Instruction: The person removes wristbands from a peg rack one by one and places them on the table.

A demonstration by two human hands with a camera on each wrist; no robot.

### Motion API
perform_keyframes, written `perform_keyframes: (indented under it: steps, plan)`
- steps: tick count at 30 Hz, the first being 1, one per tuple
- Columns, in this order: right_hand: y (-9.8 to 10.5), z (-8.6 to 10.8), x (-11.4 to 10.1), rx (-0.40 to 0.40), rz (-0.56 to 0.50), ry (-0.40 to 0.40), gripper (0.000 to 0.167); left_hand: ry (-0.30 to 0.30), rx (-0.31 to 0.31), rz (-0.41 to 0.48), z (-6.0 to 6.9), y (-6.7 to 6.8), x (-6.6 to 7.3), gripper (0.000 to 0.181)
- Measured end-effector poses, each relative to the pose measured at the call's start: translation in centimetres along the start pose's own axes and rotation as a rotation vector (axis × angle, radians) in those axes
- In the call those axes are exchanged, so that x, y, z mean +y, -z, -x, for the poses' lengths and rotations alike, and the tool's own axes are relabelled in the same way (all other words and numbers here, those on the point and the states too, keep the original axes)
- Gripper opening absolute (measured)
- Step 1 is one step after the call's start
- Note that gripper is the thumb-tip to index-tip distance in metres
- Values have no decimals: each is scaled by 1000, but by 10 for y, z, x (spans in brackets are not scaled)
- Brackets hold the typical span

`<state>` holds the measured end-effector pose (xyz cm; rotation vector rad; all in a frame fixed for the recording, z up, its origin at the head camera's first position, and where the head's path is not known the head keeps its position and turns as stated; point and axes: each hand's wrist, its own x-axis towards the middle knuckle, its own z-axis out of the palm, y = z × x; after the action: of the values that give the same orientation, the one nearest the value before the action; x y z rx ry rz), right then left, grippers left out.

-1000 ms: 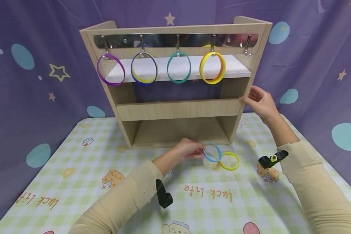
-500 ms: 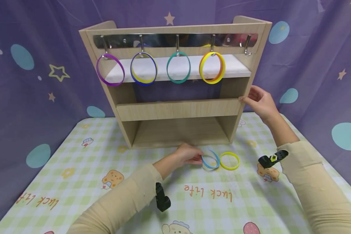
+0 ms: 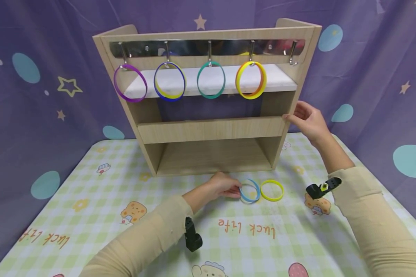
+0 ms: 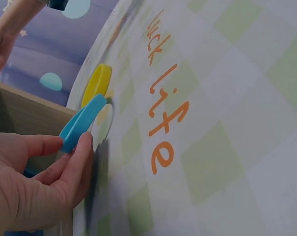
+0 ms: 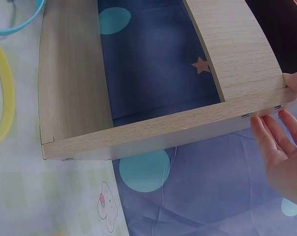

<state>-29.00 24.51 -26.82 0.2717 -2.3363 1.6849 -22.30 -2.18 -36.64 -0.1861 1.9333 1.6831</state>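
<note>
My left hand pinches the left edge of a light blue ring low over the cloth, in front of the wooden rack. In the left wrist view the blue ring is tilted between thumb and fingers, with a yellow ring beyond it. The yellow-green ring lies flat just right of the blue one. My right hand grips the rack's right side panel; in the right wrist view the fingers lie on its outer face and the thumb at its front edge.
Several rings hang from the metal hook strip: purple, blue with yellow, green, and yellow with orange. The rightmost hook holds no ring. A checked cloth covers the table; a purple curtain stands behind.
My left hand has come down slightly toward me, lowering the blue ring closer to the cloth and a little left of the yellow-green one. My right hand stays on the rack.
</note>
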Motion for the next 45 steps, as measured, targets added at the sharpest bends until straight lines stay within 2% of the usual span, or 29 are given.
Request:
perform_keyframes:
  steps: [8, 15, 23, 32, 41, 45]
  plan:
    - [0, 0, -1, -6, 20, -9, 52, 6, 2, -23, 1, 0, -1, 23]
    - [0, 0, -1, 4, 5, 4, 46, 7, 10, -30, 1, -1, -2, 23]
    - [0, 0, 0, 2, 19, -11, 46, -12, 44, -52, 1, 0, -4, 23]
    - [0, 0, 0, -8, 16, -16, 50, -56, 36, -205, 8, 9, -2, 26]
    - [0, 0, 0, -10, 7, -17, 50, -113, 33, -291, 15, 18, 6, 24]
    - [0, -1, 1, -5, -3, -11, 48, -156, 31, -346, 20, 23, 12, 26]
